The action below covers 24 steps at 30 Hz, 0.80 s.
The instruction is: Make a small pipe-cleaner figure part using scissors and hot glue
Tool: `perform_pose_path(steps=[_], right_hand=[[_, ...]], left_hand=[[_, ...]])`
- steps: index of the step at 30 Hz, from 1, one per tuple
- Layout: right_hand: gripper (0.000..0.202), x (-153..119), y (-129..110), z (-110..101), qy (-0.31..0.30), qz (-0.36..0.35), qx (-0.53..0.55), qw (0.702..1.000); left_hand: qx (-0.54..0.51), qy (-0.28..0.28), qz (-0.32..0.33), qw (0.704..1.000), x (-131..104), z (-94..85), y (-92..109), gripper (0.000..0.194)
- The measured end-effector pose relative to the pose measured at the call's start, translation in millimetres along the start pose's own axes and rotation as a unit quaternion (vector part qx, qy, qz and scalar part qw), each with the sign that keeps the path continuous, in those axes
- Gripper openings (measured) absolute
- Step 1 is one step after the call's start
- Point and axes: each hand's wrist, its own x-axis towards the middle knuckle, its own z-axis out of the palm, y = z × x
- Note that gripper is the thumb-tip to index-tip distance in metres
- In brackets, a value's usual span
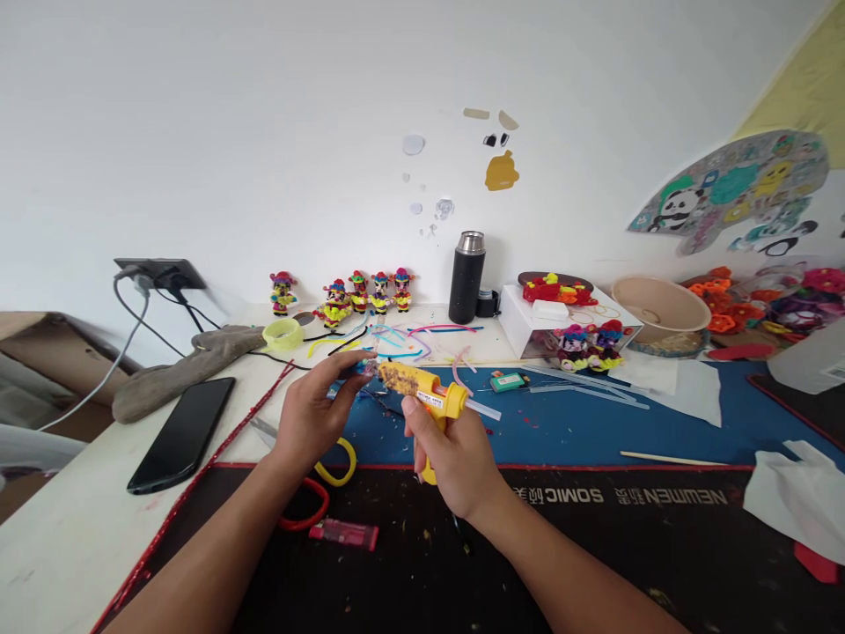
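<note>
My right hand (455, 449) is wrapped round a yellow hot glue gun (406, 383), its nozzle pointing left and a clear glue stick (483, 407) jutting from the back. Just left of the nozzle, my left hand (320, 401) pinches a small bluish piece (366, 365); the fingers hide most of it, so its kind is unclear. The nozzle is at or very near this piece. Below my left wrist lie scissors (336, 462) with red and yellow handles, partly covered by the arm. A pink lighter (343, 534) rests on the black mat.
Several small pipe-cleaner figures (336, 304) stand along the wall, near loose coloured pipe cleaners (396, 339). A black thermos (466, 277) stands beside a white box (521, 321). A black phone (181, 434) lies at left, a wooden stick (670, 459) and white tissue (796, 493) at right.
</note>
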Motion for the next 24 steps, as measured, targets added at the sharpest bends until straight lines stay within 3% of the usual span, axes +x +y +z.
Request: perform_pose_path(steps=[24], right_hand=[[0.056, 2.1, 3.0, -0.2, 0.011, -0.009, 0.003, 1.000]], left_hand=[[-0.018, -0.001, -0.017, 1.000, -0.1, 1.1, 1.1, 0.023]])
